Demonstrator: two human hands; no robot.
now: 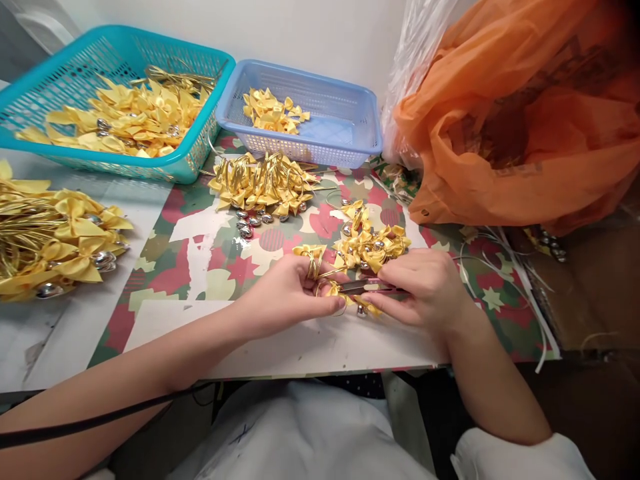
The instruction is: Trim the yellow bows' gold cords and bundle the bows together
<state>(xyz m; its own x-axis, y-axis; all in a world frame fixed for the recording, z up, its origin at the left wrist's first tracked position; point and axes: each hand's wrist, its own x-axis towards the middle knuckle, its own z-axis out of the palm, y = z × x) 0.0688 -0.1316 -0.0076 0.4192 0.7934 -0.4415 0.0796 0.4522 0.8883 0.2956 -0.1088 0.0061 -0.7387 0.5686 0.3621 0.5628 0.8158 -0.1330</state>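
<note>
My left hand (283, 293) is closed on a yellow ribbon bow (327, 289) with gold cord. More gold cord loops, with a bow (309, 251), hang around its fingers. In my right hand (425, 287) is a slim dark metal tool, perhaps small snips (356, 287), its tip touching or very near the held bow. Whether its blades are apart I cannot tell. Just beyond the hands lies a pile of yellow bows (373, 245) with silver bells. A silver bell (361, 311) shows below the tool.
A teal basket (175, 160) of bows and a blue basket (345, 148) stand at the back. Cord-looped bows (265, 183) lie before them, and another bundle (70, 240) is at left. An orange plastic bag (550, 173) occupies the right, beside loose white strings (505, 260).
</note>
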